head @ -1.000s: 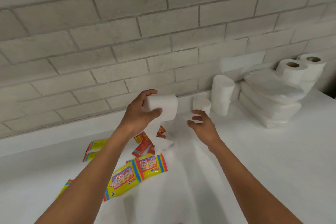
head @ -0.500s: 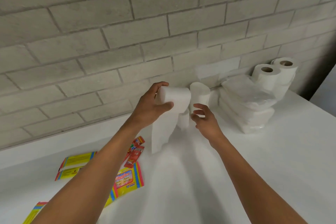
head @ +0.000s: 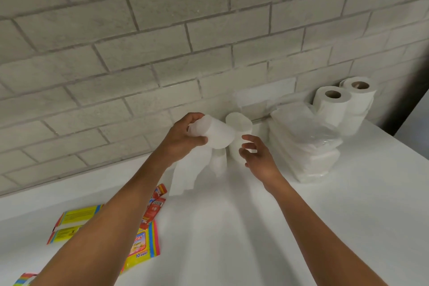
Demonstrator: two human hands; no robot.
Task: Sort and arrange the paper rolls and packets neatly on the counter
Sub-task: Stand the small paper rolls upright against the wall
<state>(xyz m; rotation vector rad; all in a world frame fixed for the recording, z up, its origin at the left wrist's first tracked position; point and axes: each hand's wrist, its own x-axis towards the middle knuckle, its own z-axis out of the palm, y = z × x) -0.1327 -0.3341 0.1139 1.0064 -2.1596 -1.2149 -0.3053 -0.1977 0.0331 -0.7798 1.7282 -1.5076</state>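
My left hand [head: 183, 138] grips a white paper roll [head: 217, 133] held sideways above the counter [head: 255, 227], with a loose tail of paper [head: 185, 174] hanging down from it. My right hand [head: 256, 155] hovers just right of the roll, fingers apart and holding nothing. Behind it an upright white roll [head: 239, 122] stands against the wall. Further right lie stacked white wrapped packets [head: 304, 146], with two upright toilet rolls [head: 332, 102] behind them. Yellow wipe packets [head: 144, 244] and small red sachets [head: 155, 206] lie on the counter under my left arm.
A grey brick wall [head: 162, 53] backs the white counter. More yellow packets [head: 76, 216] lie at the left, and one [head: 23, 278] pokes in at the bottom left corner. The counter's right end [head: 413, 146] drops off by a dark gap.
My left hand has carried the roll up and right toward the upright roll at the wall, tilting it. The right hand followed alongside. The view swung right, so the coloured packets slid left.
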